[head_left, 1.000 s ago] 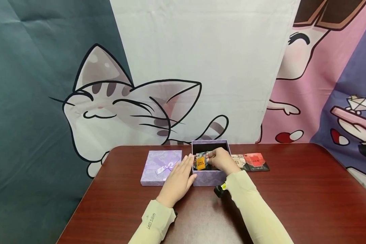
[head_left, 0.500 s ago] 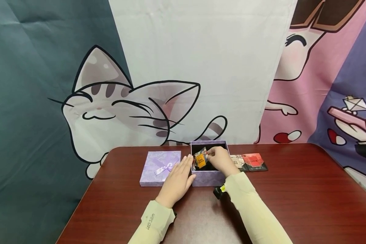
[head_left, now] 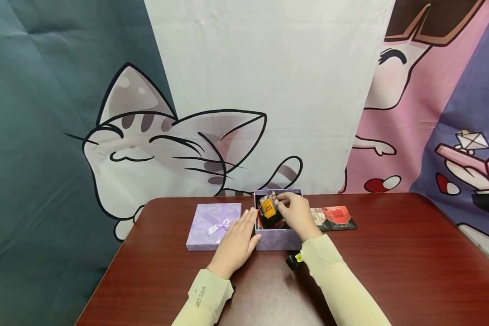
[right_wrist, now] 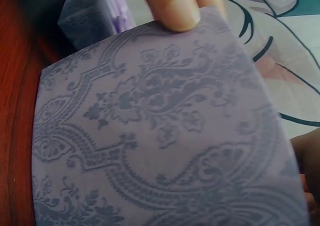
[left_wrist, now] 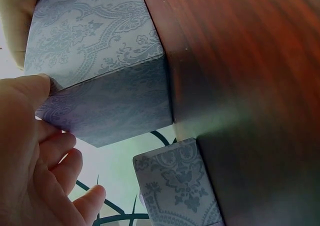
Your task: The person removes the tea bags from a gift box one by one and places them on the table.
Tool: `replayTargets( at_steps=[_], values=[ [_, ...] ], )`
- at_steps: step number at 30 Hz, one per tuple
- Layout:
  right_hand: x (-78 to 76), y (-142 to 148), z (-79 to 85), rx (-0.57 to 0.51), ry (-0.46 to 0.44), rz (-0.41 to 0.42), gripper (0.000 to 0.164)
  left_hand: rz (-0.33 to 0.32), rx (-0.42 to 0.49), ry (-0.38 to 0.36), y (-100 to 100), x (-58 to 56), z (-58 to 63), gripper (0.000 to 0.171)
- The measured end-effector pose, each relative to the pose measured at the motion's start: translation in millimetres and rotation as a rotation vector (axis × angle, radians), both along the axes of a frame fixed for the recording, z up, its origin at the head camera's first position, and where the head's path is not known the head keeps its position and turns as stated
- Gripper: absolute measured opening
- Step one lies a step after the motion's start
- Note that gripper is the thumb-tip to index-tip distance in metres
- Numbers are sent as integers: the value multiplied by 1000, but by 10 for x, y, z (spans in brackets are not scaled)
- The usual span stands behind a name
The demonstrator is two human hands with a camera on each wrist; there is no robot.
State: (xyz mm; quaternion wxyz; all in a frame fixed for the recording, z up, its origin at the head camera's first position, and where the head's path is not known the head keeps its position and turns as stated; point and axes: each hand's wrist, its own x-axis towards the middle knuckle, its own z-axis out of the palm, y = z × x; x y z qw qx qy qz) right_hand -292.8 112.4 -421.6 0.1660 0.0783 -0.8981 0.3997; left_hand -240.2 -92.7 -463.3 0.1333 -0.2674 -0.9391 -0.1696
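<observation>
A lavender patterned box point(head_left: 275, 240) stands lidless at the back of the table, its inside dark. My left hand point(head_left: 235, 244) rests against the box's left front corner, fingers fairly straight; in the left wrist view its thumb point(left_wrist: 37, 88) touches the patterned side. With fingertips and thumb, my right hand point(head_left: 297, 215) pinches a small dark packet point(head_left: 267, 207) with an orange label at the box opening. Something reddish shows beneath that packet inside the box; its kind is unclear. In the right wrist view the box wall hides most of my right hand.
The matching lavender lid point(head_left: 209, 224), topped with a ribbon bow, lies left of the box. Packets with red and pale printing point(head_left: 337, 217) lie on the table point(head_left: 391, 262) to its right. Behind the table hangs a cartoon-printed cloth point(head_left: 285, 90).
My right hand has raised the orange-labelled packet from within the box toward its back, and the packet has tilted. My left hand has stayed against the box.
</observation>
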Motion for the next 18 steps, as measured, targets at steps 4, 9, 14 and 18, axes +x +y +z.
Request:
replayTargets(
  at_steps=[4,9,14,18],
  values=[
    [55,42,64,-46,56,-14,22,5,6,-8,-1,2,-6,64],
    [150,170,185,-105,86,-26,22,7,4,-13,-3,0,-6,64],
    [262,358,284,-217,96,-56,21,12,1,-20,-5,2,-10,64],
    [346,537,331,-296,103,-95,22,7,4,-17,1,6,-1,64]
  ],
)
